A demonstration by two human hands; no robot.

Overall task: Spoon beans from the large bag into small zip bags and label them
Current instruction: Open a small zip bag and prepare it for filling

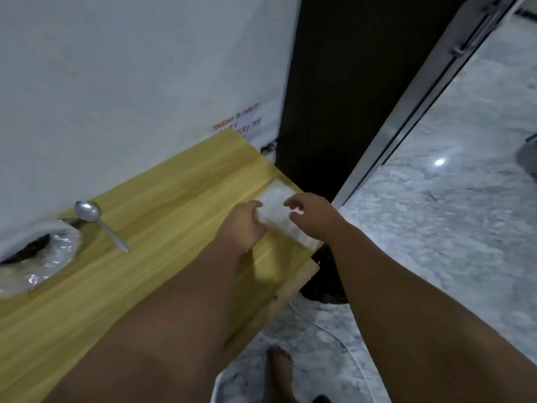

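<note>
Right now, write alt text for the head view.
The left hand holds small zip bags at the end of the yellow table; the right hand reaches for them. A spoon lies beside the large bag at the left.

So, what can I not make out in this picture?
Large bag: head view, cut off by the left edge; its contents are only a dark patch.
Zip bags: head view, blurred by motion, so the count is unclear; the left hand covers one edge.
Right hand: blur hides whether either hand pinches the bags.
Wall note: the table hides its lower lines.
</note>
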